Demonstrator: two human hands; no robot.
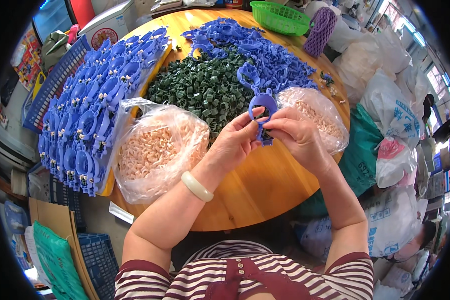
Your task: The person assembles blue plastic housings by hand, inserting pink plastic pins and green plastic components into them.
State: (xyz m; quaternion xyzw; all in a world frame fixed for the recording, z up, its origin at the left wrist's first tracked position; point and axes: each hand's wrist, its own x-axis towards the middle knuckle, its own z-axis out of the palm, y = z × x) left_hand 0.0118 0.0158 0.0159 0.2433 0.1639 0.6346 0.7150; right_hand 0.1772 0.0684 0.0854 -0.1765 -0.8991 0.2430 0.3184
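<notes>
Above the near part of a round wooden table (245, 195), my left hand (237, 137) pinches a blue plastic ring-shaped part (264, 94) with small ears on top. My right hand (300, 137) closes its fingers at the part's lower stem; whether a small piece sits between them is hidden. Just beyond my hands lies a heap of small dark green plastic clips (200, 85). A pile of loose blue parts (280, 57) spreads behind and to the right. Open clear bags of pale pinkish small pieces stand either side: a left bag (157, 145) and a right bag (317, 115).
At the left, a yellow-edged board (107, 187) carries rows of blue parts (85, 120) with pale and dark pieces fitted. A green basket (280, 19) and a purple mesh bundle (320, 31) sit at the far right. Stuffed plastic bags (392, 112) crowd the right side.
</notes>
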